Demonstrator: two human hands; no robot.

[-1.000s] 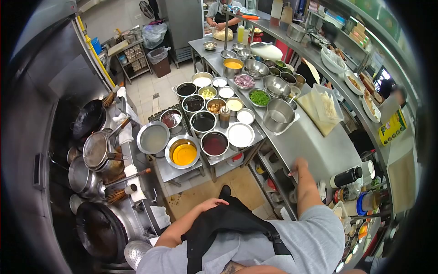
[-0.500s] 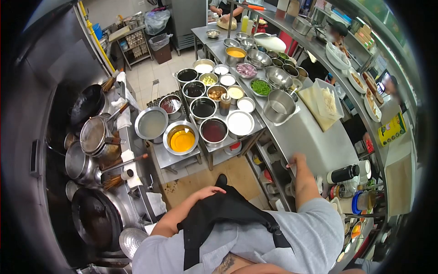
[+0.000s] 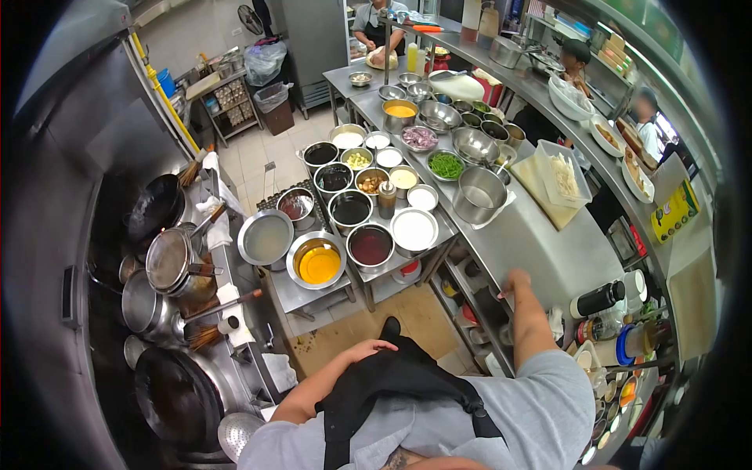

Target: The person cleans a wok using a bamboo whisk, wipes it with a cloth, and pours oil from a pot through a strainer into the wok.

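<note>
My left hand (image 3: 371, 349) lies against the front of my black apron (image 3: 392, 384), its fingers stretched out and nothing in it. At the front edge of the steel counter (image 3: 540, 258), my right hand (image 3: 515, 283) is curled over the rim. Beyond that hand stands a large steel pot (image 3: 479, 196). In front of me, on lower steel tables, are a bowl of yellow-orange liquid (image 3: 319, 265), a pot of dark red liquid (image 3: 370, 245) and a pot of white contents (image 3: 414, 229). A sauce bottle (image 3: 387, 200) stands among them.
Woks (image 3: 178, 398) and strainers (image 3: 168, 258) line the stove at left. A plastic tub (image 3: 560, 172) and a black bottle (image 3: 594, 299) sit on the right counter. Plates of food stand on the upper shelf. One person (image 3: 378, 35) works at the far end; others are beyond the shelf.
The view has shifted slightly, so most things sit a little differently in the frame. Both my hands keep their places on the apron and the counter edge. The far person shows more.
</note>
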